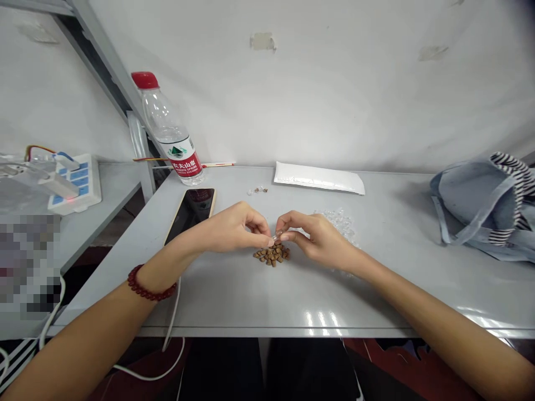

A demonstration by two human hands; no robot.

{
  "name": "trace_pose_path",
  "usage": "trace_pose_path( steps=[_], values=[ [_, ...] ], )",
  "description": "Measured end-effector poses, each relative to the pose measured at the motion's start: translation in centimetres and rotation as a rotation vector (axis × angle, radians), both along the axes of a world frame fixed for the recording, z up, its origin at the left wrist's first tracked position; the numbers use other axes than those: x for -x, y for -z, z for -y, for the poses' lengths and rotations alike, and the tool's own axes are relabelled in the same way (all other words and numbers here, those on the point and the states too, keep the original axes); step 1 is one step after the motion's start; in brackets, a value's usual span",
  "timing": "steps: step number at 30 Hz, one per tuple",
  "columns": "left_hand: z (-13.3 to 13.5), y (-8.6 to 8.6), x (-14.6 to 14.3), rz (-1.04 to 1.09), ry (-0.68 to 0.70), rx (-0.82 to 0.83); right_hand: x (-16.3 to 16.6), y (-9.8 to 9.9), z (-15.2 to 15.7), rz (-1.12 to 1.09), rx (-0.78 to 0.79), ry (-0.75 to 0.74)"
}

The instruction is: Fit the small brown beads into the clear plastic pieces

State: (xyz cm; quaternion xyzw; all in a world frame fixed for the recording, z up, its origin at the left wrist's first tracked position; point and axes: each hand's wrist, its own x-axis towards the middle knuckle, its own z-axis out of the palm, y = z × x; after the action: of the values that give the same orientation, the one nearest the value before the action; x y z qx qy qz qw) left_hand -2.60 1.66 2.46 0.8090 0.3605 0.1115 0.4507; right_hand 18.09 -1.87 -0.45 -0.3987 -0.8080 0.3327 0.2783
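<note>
Brown cylindrical pellets [271, 255] are seen on a pale grey tabletop [234, 301], with a small colourless transparent tube [275, 238] above them. A dark red beaded bracelet [151, 284] is worn on the left wrist [161, 267]. A red cap [145, 80] and a red-and-white label [184, 159] are shown on a clear plastic bottle [161, 114]. A white padded envelope [319, 178] is shown at the rear, and a pale blue denim bag [472, 206] is marked by black-and-white striped bands [512, 172]. Blue switches [77, 178] are set in a white power strip [94, 192].

Pinched between left grip [234, 228] and right grip [317, 239], a tiny clear piece [275, 238], mostly hidden; well right of the grips, a denim bag [480, 206], cut off by the edge; far left, a pixelated blur [29, 262].
</note>
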Motion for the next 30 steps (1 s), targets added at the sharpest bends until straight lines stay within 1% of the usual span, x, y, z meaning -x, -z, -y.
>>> trace_pose_path(
  steps=[2, 5, 10, 13, 16, 19, 22, 24, 26, 28, 30],
  values=[
    [-0.1, -0.1, 0.2, 0.053, -0.001, 0.044, -0.1, -0.3, 0.0, -0.052, 0.021, -0.02],
    [-0.2, -0.1, 0.3, 0.035, 0.02, 0.094, -0.6, -0.4, -0.5, -0.07, -0.033, 0.003],
    [-0.5, 0.8, 0.1, -0.164, -0.013, 0.031, -2.0, 0.3, -2.0, 0.089, -0.193, 0.153],
    [-0.7, 1.1, 0.2, -0.199, 0.011, 0.049, -2.5, 0.5, -2.4, 0.159, -0.248, 0.158],
    [-1.0, 1.0, 0.6, -0.178, 0.001, 0.031, -2.6, 0.3, -2.4, 0.192, -0.286, 0.152],
    [-1.5, 1.2, 0.9, -0.145, -0.102, -0.038, -2.8, 0.0, -2.2, 0.192, -0.31, 0.156],
    [-2.2, 2.1, 0.9, -0.096, -0.284, -0.136, -3.2, -0.4, -2.2, 0.182, -0.299, 0.174],
    [-2.7, 2.8, 0.8, -0.063, -0.402, -0.257, -3.7, -0.7, -2.2, 0.169, -0.284, 0.198],
    [-3.0, 3.3, 0.7, -0.083, -0.487, -0.397, -4.1, -0.8, -2.3, 0.157, -0.266, 0.228],
    [-3.3, 3.8, 0.7, -0.134, -0.518, -0.508, -4.4, -0.9, -2.4, 0.161, -0.24, 0.257],
    [-3.6, 4.3, 0.8, -0.154, -0.5, -0.568, -4.7, -0.8, -2.6, 0.187, -0.203, 0.267]
  ],
)
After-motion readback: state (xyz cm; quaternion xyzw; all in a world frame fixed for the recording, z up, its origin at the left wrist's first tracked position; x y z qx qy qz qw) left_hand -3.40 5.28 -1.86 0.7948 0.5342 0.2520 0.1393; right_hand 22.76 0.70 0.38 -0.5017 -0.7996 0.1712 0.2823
